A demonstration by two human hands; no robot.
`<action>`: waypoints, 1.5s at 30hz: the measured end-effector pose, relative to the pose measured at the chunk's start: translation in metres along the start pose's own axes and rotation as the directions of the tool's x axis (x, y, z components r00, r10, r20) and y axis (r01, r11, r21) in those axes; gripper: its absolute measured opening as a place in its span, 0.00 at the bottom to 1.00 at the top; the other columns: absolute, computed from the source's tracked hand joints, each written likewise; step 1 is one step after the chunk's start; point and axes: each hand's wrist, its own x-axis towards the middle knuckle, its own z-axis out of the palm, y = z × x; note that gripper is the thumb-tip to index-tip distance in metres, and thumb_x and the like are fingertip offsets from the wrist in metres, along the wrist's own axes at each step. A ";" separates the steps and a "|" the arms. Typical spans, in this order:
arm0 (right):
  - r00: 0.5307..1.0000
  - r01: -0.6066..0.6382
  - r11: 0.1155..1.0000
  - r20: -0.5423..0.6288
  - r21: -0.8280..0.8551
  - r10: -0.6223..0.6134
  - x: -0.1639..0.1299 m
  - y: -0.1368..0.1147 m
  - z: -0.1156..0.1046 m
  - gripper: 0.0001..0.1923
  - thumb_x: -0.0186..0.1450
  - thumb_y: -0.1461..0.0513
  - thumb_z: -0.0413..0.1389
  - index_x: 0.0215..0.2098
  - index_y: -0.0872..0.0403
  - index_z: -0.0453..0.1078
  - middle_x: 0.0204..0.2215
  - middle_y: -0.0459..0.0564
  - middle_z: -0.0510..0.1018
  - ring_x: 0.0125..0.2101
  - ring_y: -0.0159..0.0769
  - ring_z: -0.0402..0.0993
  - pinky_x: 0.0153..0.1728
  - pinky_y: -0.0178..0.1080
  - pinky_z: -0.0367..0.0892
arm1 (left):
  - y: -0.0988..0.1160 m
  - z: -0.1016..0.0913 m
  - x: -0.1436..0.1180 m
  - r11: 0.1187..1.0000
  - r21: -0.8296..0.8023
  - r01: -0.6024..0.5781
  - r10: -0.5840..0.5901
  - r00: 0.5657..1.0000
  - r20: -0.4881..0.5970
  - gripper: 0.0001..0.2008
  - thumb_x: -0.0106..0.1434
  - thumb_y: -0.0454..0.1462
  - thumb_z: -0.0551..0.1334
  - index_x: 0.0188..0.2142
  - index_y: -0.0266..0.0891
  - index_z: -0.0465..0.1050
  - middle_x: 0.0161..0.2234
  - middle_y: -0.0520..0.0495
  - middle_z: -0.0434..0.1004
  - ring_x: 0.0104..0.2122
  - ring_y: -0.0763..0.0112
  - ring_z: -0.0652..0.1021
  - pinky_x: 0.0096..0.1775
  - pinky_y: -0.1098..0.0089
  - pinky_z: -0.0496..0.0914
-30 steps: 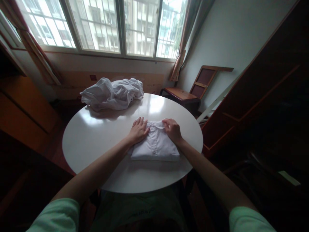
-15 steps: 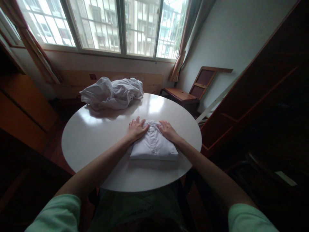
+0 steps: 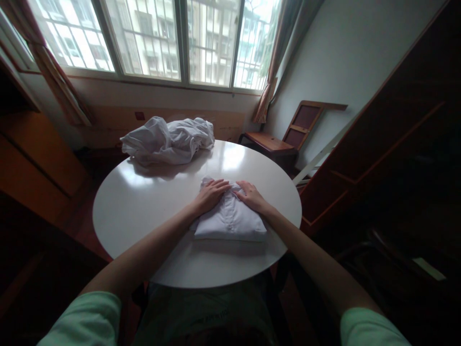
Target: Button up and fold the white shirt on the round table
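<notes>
— Where is the folded white shirt [image 3: 230, 222]?

— It lies flat on the round white table [image 3: 144, 202], toward the near right part of the top, a neat rectangle with its collar end pointing to the far edge and its button placket running down the middle.

— And the hands?

— Both rest on the collar end. The left hand [image 3: 211, 193] lies palm down, fingers spread and stretched out across the top of the shirt toward the right. The right hand [image 3: 250, 194] lies palm down just beside it, fingers loosely apart and flat on the cloth. The fingertips of the two hands nearly meet over the collar. Neither hand is clamped on anything; they press flat.

— Anything else on the table?

— A crumpled heap of white clothing [image 3: 167, 140] sits at the far left edge, well apart from the shirt.

— Around the table?

— A wooden chair [image 3: 284, 137] stands past the far right edge, beneath the wall, and a wide barred window [image 3: 162, 38] runs along the back.
</notes>
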 end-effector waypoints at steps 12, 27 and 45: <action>0.995 -0.094 0.974 -0.023 0.207 0.100 -0.005 -0.014 -0.015 0.16 0.58 0.62 0.58 0.46 0.48 0.72 0.60 0.54 0.61 0.61 0.45 0.53 0.56 0.52 0.55 | 0.000 -0.001 0.002 0.992 -0.125 0.009 -0.024 0.992 -0.124 0.12 0.65 0.34 0.54 0.43 0.41 0.75 0.48 0.45 0.75 0.50 0.67 0.72 0.51 0.62 0.65; 0.995 -0.097 0.986 0.000 0.132 0.098 0.000 -0.008 -0.007 0.19 0.64 0.57 0.50 0.51 0.56 0.67 0.53 0.57 0.70 0.56 0.42 0.61 0.57 0.48 0.53 | 0.002 -0.001 0.000 0.991 -0.107 0.085 -0.094 0.992 -0.081 0.15 0.65 0.33 0.50 0.47 0.39 0.71 0.49 0.45 0.74 0.50 0.69 0.72 0.54 0.64 0.62; 0.989 -0.145 0.987 0.000 -0.066 0.146 -0.003 -0.009 -0.001 0.28 0.67 0.49 0.44 0.58 0.57 0.61 0.58 0.60 0.64 0.59 0.45 0.57 0.58 0.48 0.52 | 0.004 0.002 -0.005 0.958 0.115 0.263 -0.274 0.958 0.090 0.25 0.67 0.40 0.44 0.62 0.39 0.55 0.63 0.44 0.55 0.63 0.63 0.54 0.62 0.58 0.47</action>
